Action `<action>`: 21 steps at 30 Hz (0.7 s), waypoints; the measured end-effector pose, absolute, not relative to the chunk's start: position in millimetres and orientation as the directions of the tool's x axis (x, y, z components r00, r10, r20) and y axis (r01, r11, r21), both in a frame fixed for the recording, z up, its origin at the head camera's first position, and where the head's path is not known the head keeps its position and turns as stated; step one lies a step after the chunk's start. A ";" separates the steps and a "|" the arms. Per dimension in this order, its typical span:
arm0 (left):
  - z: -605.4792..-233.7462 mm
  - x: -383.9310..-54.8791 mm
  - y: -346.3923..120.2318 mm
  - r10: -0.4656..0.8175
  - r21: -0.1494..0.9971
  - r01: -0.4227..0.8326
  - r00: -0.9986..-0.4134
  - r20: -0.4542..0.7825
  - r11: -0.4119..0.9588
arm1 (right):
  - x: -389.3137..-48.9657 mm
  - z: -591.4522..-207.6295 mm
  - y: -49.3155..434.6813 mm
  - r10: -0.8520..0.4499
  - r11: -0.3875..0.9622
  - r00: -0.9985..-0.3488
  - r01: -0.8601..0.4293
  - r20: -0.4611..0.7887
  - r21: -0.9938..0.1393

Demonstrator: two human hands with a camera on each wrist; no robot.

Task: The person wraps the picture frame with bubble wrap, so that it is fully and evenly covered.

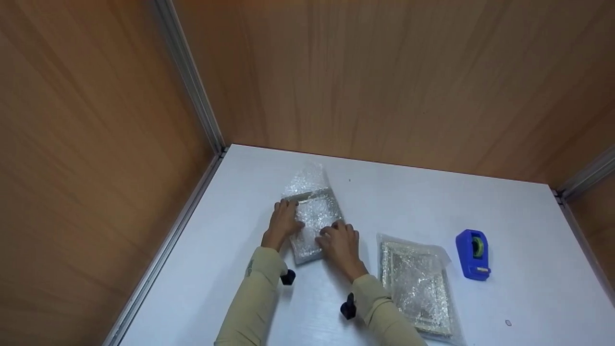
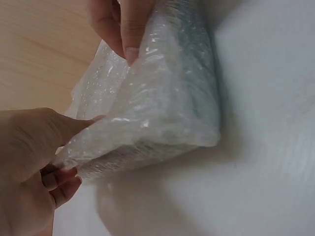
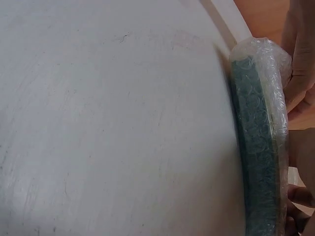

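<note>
A flat rectangular picture frame with grey-green sides lies at a slant on the white table, covered in clear bubble wrap (image 1: 317,211). A loose flap of the wrap stretches beyond its far end. My left hand (image 1: 284,220) grips the left edge, thumb on top of the wrap and fingers curled beneath it in the left wrist view. Over the near right part of the package, my right hand (image 1: 340,242) pinches the wrap with bent fingers. In the right wrist view the wrapped side (image 3: 256,137) shows, with parts of both hands behind it.
A second bubble-wrapped frame (image 1: 418,283) with a pale ornate border lies to the right. Beyond it stands a blue tape dispenser (image 1: 473,254) with a greenish roll. A small clear scrap (image 1: 508,323) lies near the front. Wooden panels (image 1: 384,86) enclose the table's back and sides.
</note>
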State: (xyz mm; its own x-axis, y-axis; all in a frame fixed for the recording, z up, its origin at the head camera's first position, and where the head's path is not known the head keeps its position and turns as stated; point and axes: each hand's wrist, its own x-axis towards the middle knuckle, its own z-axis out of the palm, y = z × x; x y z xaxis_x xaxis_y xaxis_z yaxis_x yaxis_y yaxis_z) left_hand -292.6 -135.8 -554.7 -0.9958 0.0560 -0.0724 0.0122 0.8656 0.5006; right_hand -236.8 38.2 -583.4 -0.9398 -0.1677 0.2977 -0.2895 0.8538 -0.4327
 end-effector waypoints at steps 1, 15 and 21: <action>-552.8 -294.1 -136.2 0.058 0.499 0.009 -0.995 -0.083 0.866 | -236.5 -583.1 37.3 -0.167 0.859 -0.942 -0.284 0.292 -0.425; -544.4 -318.8 -146.3 -0.096 0.722 -0.086 -0.995 -0.027 0.687 | -214.0 -586.5 35.4 -0.156 0.875 -0.916 -0.302 0.370 -0.379; -548.8 -318.7 -148.9 -0.092 0.754 -0.150 -0.989 -0.118 0.639 | -202.2 -586.1 35.8 -0.162 0.870 -0.913 -0.311 0.375 -0.382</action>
State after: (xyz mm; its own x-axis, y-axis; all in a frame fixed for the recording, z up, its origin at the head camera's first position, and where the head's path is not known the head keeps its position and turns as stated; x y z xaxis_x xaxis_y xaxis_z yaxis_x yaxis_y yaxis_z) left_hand -318.7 -148.9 -548.8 -0.9887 -0.0919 -0.1182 -0.1497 0.6395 0.7541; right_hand -202.2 35.8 -586.1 -0.9128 -0.1620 0.3749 -0.3113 0.8702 -0.3819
